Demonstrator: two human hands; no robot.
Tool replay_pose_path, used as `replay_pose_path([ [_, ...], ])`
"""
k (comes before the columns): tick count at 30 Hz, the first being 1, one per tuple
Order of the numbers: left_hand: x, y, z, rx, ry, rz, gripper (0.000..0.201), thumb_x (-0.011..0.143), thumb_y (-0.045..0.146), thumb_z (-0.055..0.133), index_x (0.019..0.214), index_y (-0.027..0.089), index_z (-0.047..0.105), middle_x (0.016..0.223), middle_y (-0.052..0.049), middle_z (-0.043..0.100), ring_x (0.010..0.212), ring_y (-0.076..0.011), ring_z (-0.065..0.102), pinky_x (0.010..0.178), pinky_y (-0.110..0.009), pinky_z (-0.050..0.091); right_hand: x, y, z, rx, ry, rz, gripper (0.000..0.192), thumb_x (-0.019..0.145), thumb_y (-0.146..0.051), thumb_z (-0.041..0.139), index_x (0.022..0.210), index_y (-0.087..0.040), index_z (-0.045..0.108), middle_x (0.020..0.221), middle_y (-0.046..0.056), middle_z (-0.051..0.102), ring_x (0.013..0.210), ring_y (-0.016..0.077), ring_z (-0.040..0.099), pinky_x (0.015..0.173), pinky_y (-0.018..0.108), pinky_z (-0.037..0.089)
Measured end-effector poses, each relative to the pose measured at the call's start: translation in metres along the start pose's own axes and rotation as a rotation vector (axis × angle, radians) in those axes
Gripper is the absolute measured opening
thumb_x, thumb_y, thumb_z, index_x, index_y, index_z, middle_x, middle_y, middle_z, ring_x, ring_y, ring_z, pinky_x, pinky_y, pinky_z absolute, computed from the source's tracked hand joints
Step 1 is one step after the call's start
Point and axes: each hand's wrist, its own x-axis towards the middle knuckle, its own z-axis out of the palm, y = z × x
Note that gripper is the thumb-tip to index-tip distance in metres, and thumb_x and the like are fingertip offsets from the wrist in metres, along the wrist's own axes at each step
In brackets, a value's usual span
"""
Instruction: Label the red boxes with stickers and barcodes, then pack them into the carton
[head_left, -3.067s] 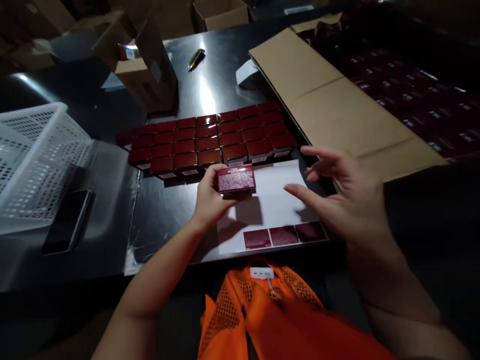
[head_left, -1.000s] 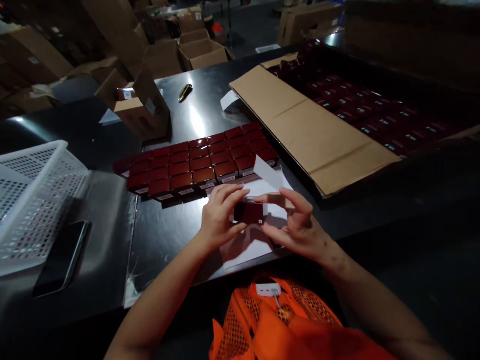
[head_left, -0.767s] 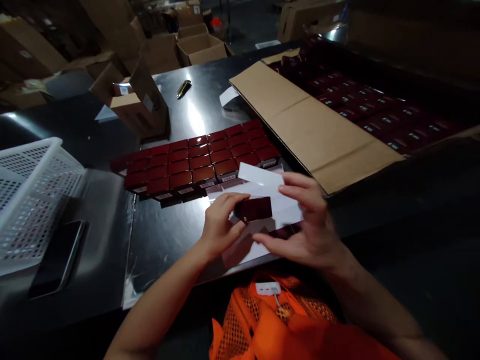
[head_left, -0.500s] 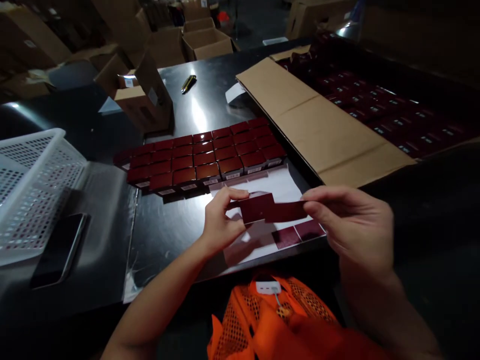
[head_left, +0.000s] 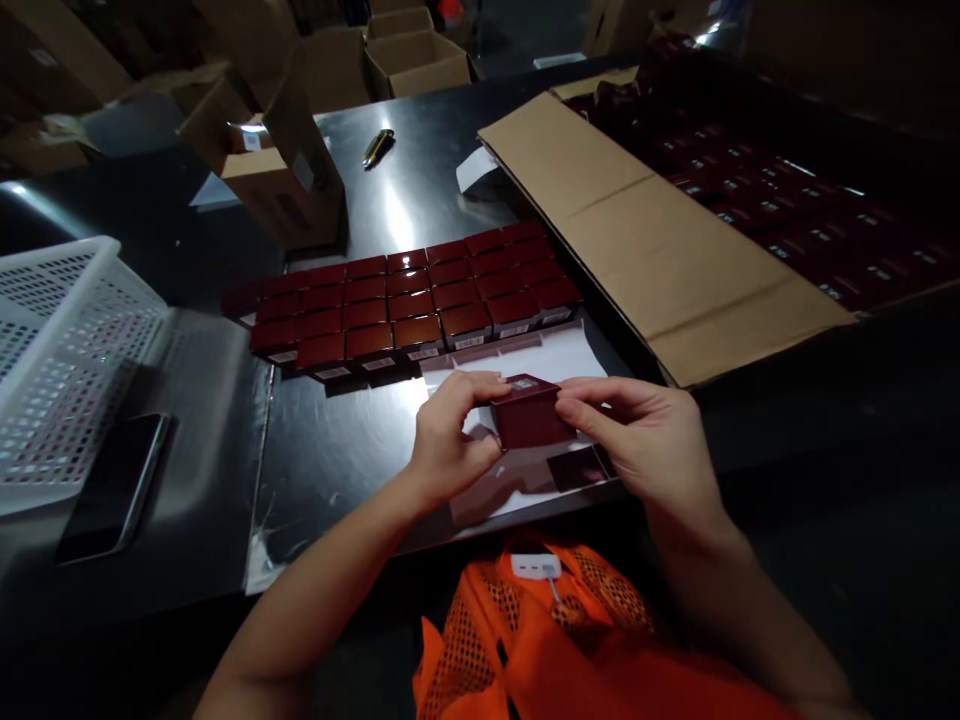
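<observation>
- The small dark red box is held just above the white sheet, near the front edge of the steel table; both hands grip it.
- The left hand has its fingers curled narrow on the box's left side, thumb low, forefinger across the top edge.
- The right hand pinches the box's right side, fingers close together and touching it.
- Just behind the box, on the far side of the white sheet, stands a block of red boxes in tight rows.
- Beside the box on the sheet's near edge lie dark red labels.
- Well to the box's left: a white basket and a phone.
- Behind and right of the box: a flat cardboard flap; far behind it: a brown carton and a pen-like tool.
</observation>
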Motion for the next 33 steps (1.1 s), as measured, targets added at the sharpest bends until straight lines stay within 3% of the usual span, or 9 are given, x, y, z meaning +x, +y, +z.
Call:
replay_pose_path([
  [33,-0.0004,-0.0014,0.0005,0.027,-0.021,0.024,0.045,0.067,0.002,0.072,0.106,0.022,0.062,0.102,-0.005,0.069,0.099,-0.0198,0.069,0.082,-0.036,0.061,0.0024,0.0063,-0.0029,0.015,-0.032,0.064,0.025,0.062,-0.044,0.089,0.074,-0.024,0.080,0.075,0.002,0.077,0.066,0.0174,0.068,0.061,0.027,0.054],
])
